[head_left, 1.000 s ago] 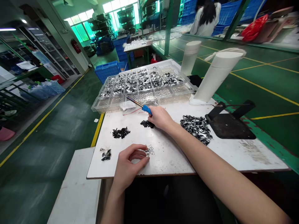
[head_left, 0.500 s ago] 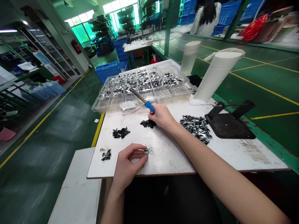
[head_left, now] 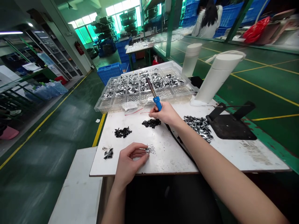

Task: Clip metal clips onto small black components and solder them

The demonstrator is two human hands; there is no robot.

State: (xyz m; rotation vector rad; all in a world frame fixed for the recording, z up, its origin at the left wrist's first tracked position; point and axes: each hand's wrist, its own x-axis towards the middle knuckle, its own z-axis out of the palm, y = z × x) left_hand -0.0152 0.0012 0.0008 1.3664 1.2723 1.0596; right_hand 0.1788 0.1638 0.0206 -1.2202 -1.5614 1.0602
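My right hand (head_left: 165,113) is closed around the blue handle of a soldering iron (head_left: 153,91). Its metal barrel points up and away over the tray's near edge, and a black cord trails back under my forearm. On the white tabletop, my left hand (head_left: 132,158) pinches a small metallic piece (head_left: 147,151) between thumb and fingers. Thin bent wire pieces (head_left: 152,149) lie right beside those fingertips. A pile of small black parts (head_left: 151,123) sits just below my right hand, and another black pile (head_left: 123,132) lies farther left.
Beyond my hands stands a clear compartment tray (head_left: 137,99) filled with shiny pieces. Silver-black parts (head_left: 198,127) are heaped to the right, near a black metal stand (head_left: 231,126) and white cylinders (head_left: 216,77). A few dark pieces (head_left: 108,153) lie at left. A person (head_left: 207,20) is in the background.
My right hand has shifted slightly right and turned the soldering iron from leaning left to steeper. Its cord now shows. My left hand keeps its pinch on the metallic piece.
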